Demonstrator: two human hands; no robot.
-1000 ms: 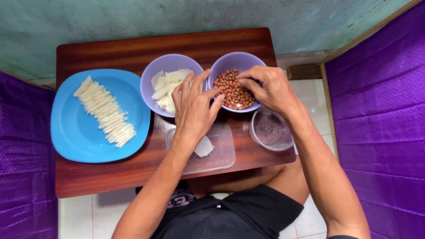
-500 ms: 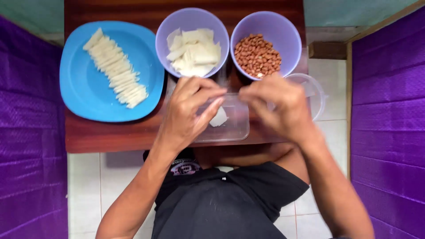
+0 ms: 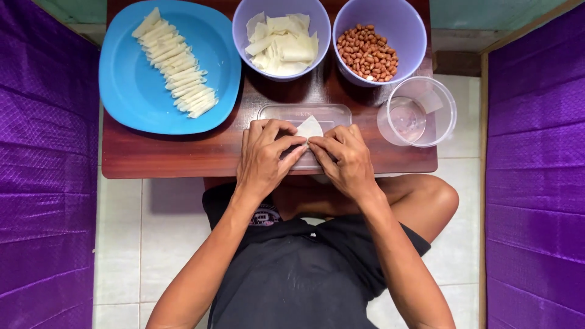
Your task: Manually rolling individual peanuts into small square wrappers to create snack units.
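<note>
A small white wrapper sheet [image 3: 309,128] sits pinched between both sets of fingers, its pointed top poking up above the knuckles while the lower part is covered by them. The left hand [image 3: 265,155] and right hand [image 3: 344,158] meet fingertip to fingertip over a clear flat tray [image 3: 274,113] on the near edge of the brown desk [image 3: 158,155], both closed on the sheet.

Half a second ago the hands were a little apart with the sheet between them; now they have drawn together and touch at the middle. A second ago the right hand was in the purple bowl of peanuts [image 3: 368,53]; it is now clear of it.

Beyond the tray stand the purple bowl of white wrappers [image 3: 281,44], a blue plate [image 3: 131,100] carrying a row of rolled sticks [image 3: 175,64], and a clear cup [image 3: 417,113] at the right. Whether anything lies inside the folded sheet is hidden by the fingers. The plate and both bowls are cut off at the top edge.
</note>
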